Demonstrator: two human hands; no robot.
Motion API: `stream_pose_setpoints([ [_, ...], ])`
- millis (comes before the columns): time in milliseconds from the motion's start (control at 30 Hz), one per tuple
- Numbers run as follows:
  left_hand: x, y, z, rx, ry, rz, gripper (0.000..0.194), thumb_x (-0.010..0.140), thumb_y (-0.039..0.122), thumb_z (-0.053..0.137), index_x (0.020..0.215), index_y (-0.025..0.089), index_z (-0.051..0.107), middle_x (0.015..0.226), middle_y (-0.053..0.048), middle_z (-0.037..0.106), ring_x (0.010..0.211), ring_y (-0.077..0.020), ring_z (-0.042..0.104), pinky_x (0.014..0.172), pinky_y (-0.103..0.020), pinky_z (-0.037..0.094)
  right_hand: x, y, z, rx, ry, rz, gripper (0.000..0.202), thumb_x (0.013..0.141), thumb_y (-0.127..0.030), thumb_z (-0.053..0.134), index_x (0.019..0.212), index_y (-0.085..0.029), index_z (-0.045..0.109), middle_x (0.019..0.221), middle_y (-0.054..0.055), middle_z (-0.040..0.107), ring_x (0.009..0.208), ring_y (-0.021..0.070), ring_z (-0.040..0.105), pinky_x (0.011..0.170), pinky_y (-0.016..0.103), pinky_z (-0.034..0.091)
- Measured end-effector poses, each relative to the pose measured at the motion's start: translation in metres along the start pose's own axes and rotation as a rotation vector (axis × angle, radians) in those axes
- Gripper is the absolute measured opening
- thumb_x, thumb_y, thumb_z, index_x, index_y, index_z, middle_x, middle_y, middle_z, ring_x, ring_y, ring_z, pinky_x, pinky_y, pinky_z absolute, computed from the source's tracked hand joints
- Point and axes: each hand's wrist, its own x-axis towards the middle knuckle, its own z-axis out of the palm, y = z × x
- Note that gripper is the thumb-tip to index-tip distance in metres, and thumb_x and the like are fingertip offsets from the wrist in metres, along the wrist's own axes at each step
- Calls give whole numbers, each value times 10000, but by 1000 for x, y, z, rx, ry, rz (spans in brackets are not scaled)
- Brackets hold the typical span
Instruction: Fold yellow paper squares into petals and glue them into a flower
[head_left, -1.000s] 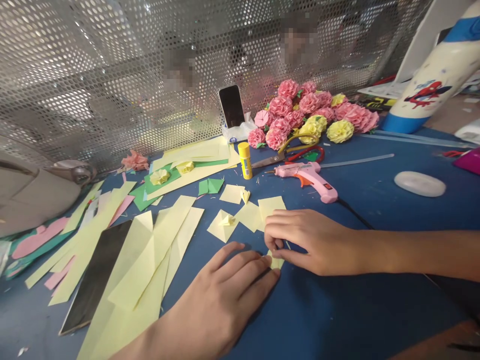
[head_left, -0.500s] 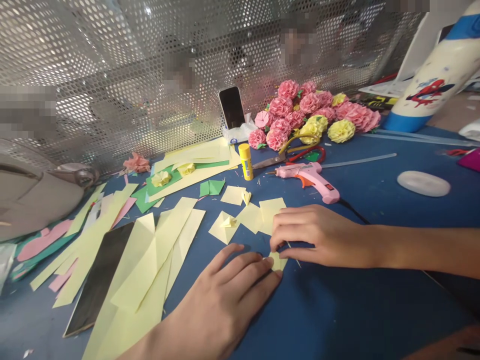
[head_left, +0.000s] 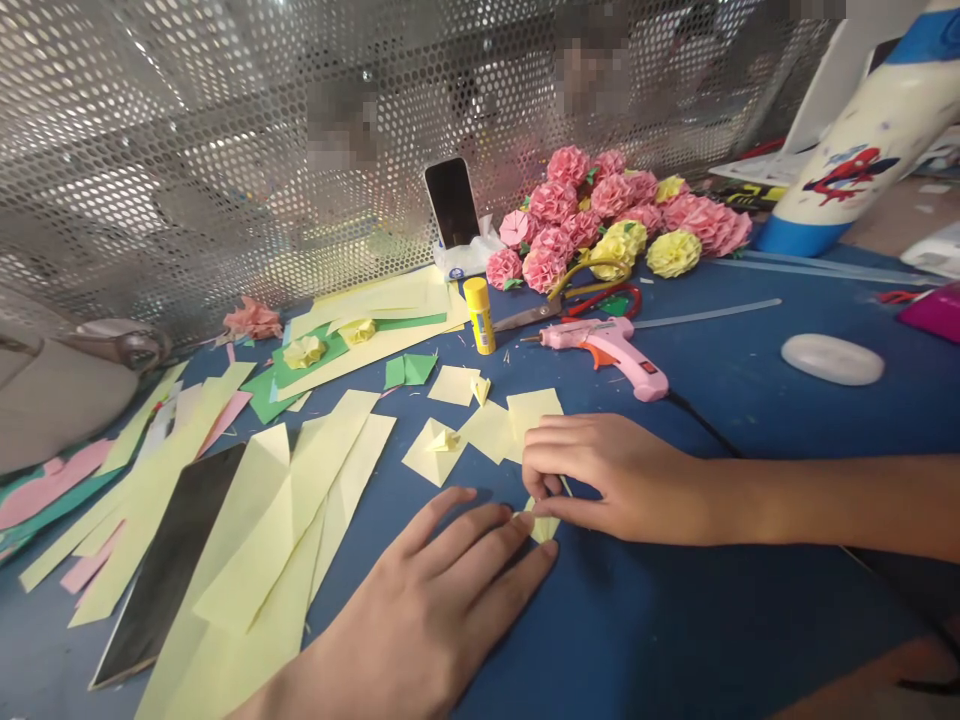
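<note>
Between my hands, on the blue table, lies a small piece of folded pale-yellow paper [head_left: 545,528], partly covered by fingers. My left hand [head_left: 442,590] lies flat with its fingers spread, fingertips resting on the left edge of that paper. Curled over its upper side is my right hand [head_left: 600,475], thumb and fingers pinched together. A thin stick [head_left: 566,487] shows between them; most of it is hidden. Just beyond are several yellow paper squares [head_left: 487,432], one bearing a small folded piece [head_left: 444,440].
A pink glue gun [head_left: 619,350], scissors [head_left: 536,312] and a glue stick [head_left: 479,318] lie farther back. Behind them are pink and yellow paper flowers [head_left: 555,203] and a propped phone [head_left: 452,203]. Yellow paper strips [head_left: 322,500] spread left; a white oval object [head_left: 832,360] sits right.
The view has shifted slightly, so everything appears a little farther left. My right hand has turned a little over the folded paper, and less of the stick shows. My left hand keeps its pose.
</note>
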Motion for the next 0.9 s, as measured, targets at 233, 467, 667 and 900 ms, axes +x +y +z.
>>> stream_pose_setpoints([
  [233,-1,3,2,11,-22,1,414,1061,175,326,1410,119,542,1340,-81,628,1258,-256,517,1191,-436,202,-3,-2,5,-76,28,-19,148,968,-209,605,855,-192,511,870,-17,577,820,149,497,732,270,328],
  [467,6,5,-6,-172,-23,-82,389,1030,156,363,1351,136,582,1258,-92,642,1220,-236,542,1140,-430,273,-3,-1,3,-67,71,-42,96,965,-202,611,906,-188,537,891,-12,594,822,145,523,730,261,341],
  [667,4,4,-4,-228,-47,-115,425,993,130,393,1389,156,545,1270,-85,621,1247,-228,518,1163,-449,203,-8,13,-14,9,-12,-316,198,1036,-320,534,1046,-214,701,841,-1,573,769,130,535,701,247,351],
  [900,1,4,-2,-236,-35,-117,417,1028,181,367,1413,150,525,1300,-87,604,1265,-224,494,1181,-429,125,-12,23,-16,-101,-80,-406,236,1036,-309,526,1140,-230,723,747,-4,571,689,153,484,648,283,315],
])
